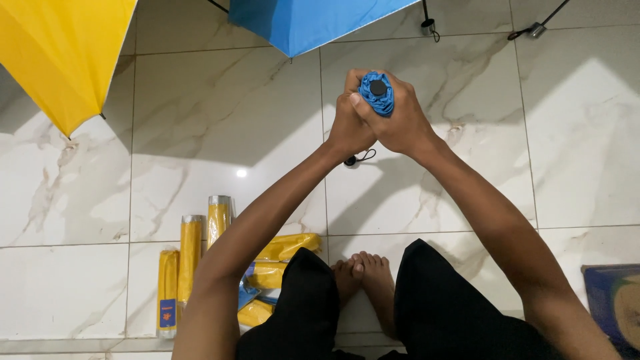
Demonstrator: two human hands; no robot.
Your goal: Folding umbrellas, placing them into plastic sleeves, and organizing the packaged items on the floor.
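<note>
Both my hands wrap around a folded blue umbrella (377, 95) held upright in front of me, its black tip cap facing the camera. My left hand (348, 120) grips it from the left side. My right hand (400, 119) closes over it from the right, thumb pressed on the bunched blue fabric. A black wrist strap (360, 159) dangles below my hands. The rest of the folded umbrella is hidden behind my hands.
An open yellow umbrella (63, 53) lies at the top left and an open blue umbrella (313, 20) at the top centre. Several yellow packaged umbrellas (190, 250) lie on the marble floor (200, 120) by my left knee. My bare feet (363, 277) rest below.
</note>
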